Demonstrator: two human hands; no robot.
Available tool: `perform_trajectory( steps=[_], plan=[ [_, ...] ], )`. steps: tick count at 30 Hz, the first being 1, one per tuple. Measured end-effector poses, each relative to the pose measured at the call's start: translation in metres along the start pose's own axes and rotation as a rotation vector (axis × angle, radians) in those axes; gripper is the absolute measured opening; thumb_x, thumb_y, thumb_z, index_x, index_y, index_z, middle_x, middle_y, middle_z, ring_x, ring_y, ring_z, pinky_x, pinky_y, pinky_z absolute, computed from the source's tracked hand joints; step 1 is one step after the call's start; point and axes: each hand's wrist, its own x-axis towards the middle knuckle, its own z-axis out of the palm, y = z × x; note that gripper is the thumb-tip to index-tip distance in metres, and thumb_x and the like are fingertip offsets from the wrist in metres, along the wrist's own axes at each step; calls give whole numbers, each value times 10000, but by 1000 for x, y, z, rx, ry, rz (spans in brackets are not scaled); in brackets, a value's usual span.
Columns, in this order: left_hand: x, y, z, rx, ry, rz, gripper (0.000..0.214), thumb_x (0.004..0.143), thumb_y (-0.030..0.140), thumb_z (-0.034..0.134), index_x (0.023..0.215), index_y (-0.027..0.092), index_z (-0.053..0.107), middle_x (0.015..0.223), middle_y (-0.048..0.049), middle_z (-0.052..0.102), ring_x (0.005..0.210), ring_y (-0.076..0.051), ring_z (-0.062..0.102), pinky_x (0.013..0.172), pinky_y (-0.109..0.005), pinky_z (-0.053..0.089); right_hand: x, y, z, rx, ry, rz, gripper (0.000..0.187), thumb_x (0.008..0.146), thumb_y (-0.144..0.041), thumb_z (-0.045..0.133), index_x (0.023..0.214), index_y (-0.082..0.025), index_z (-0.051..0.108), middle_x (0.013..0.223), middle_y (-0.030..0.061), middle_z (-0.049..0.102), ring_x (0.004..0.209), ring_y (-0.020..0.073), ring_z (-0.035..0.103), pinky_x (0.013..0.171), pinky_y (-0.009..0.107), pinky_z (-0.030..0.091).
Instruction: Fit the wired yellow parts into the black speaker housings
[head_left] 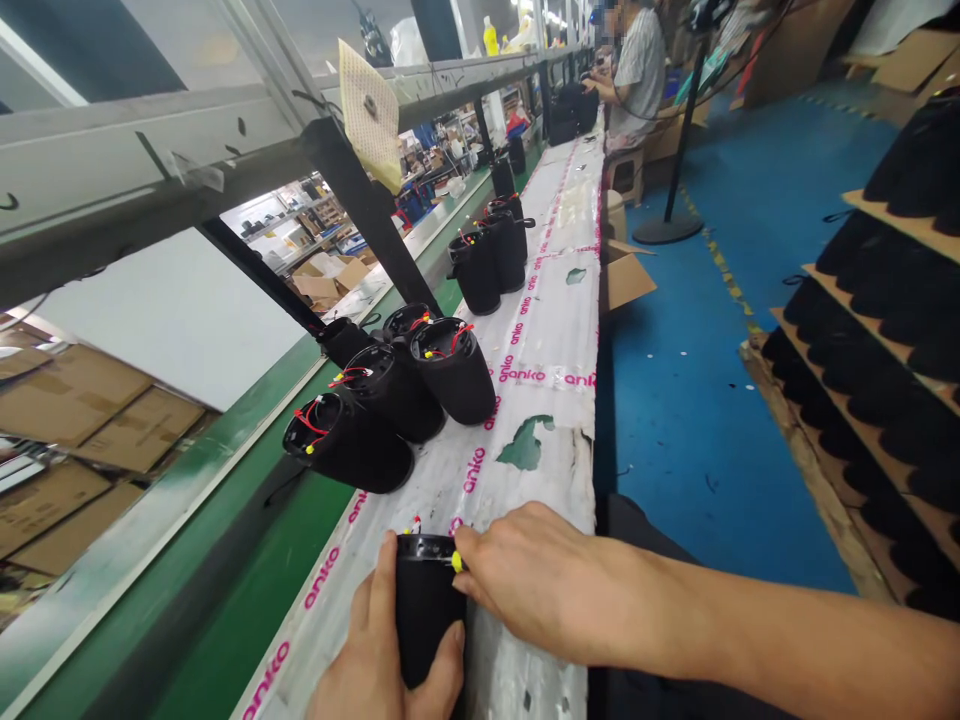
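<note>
one black can [429, 625] stands rim up at the near end of the film-covered surface [551, 335], its base hidden behind the left hand [360, 650]. the left grip is closed around the can, fingers on one flank and thumb towards the other. the right grip is closed too: the fingertips of the right hand [536, 575] seem to pinch a small yellow plug [457, 562] at the rim. the step in hand looks like handling that plug while the can is held steady; the next move would call for a firm left hold and a light touch on the plug. the inside of the can does not show.

the surface is a long, narrow strip. its right edge, ragged in places, gives onto the blue floor [750, 480]; its left edge runs beside a green belt [217, 640]. five more cans [454, 375], red wires [461, 335] showing at four of them, crowd together ahead, near the foot of a dark post [367, 220] that could hamper a reach forward and left. the easier room for moving seems to lie ahead and to the right, along the film.
</note>
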Motion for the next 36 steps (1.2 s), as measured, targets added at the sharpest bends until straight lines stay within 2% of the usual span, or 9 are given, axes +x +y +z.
perform_trajectory(
  steps=[4, 8, 12, 16, 20, 22, 27, 32, 36],
  plan=[
    [1, -7, 3, -21, 12, -10, 730, 878, 521, 460, 1521, 309, 188, 1469, -68, 514, 975, -309, 710, 819, -498, 566, 3, 5, 0, 26, -53, -15, 238, 1014, -334, 471, 1035, -142, 610, 774, 66, 715, 685, 263, 707, 543, 336, 383],
    [1, -18, 7, -99, 52, 38, 720, 877, 559, 433, 1511, 290, 224, 1455, -95, 534, 1136, -323, 657, 908, -513, 540, 0, 8, 10, 49, 42, -27, 297, 1039, -416, 404, 999, -174, 571, 760, 45, 717, 652, 242, 706, 524, 317, 350],
    [-4, -18, 7, -135, 62, 57, 729, 871, 555, 443, 1516, 296, 225, 1468, -90, 526, 1182, -324, 635, 925, -516, 540, -8, 13, 19, 49, 70, -60, 300, 1044, -431, 388, 971, -187, 546, 737, 34, 707, 614, 226, 689, 515, 314, 313],
    [-3, -13, 0, -218, -26, 45, 779, 845, 549, 503, 1527, 283, 239, 1513, -84, 480, 1313, -339, 531, 1060, -552, 460, -14, 14, 14, 61, 62, -70, 287, 1051, -413, 383, 962, -190, 539, 765, 31, 711, 627, 215, 685, 535, 315, 309],
    [3, -16, -7, -336, -133, 29, 837, 821, 603, 539, 1524, 232, 277, 1573, -77, 394, 1454, -295, 344, 1204, -516, 295, -14, 8, -5, 129, 182, 113, 318, 1068, -422, 314, 1006, -195, 529, 771, 23, 694, 679, 212, 688, 551, 308, 320],
    [3, -17, -6, -311, -127, 26, 838, 816, 596, 543, 1523, 234, 277, 1572, -83, 394, 1438, -309, 372, 1191, -543, 313, -12, 4, -13, 110, 161, 164, 309, 1061, -428, 335, 970, -206, 531, 705, 11, 666, 646, 217, 677, 533, 307, 296],
    [-5, -11, 5, -221, -11, 62, 741, 863, 494, 488, 1518, 228, 267, 1519, -114, 466, 1249, -319, 588, 1006, -522, 507, -13, 2, -12, 26, 3, 72, 252, 1034, -388, 417, 941, -195, 549, 718, 38, 676, 644, 249, 679, 533, 312, 316],
    [-10, 1, 9, -122, 65, 98, 712, 874, 439, 489, 1524, 259, 264, 1442, -107, 537, 1188, -345, 624, 1056, -537, 454, -14, 2, -11, 56, -34, 75, 260, 1042, -376, 395, 981, -186, 562, 735, 46, 676, 664, 245, 674, 569, 308, 377],
    [-10, 1, 9, -126, 25, 68, 718, 877, 457, 475, 1531, 292, 227, 1452, -86, 521, 999, -304, 704, 1005, -527, 487, -14, 3, -12, 44, -52, 60, 266, 1036, -382, 411, 985, -181, 579, 739, 55, 680, 672, 257, 678, 579, 312, 395]
  ],
)
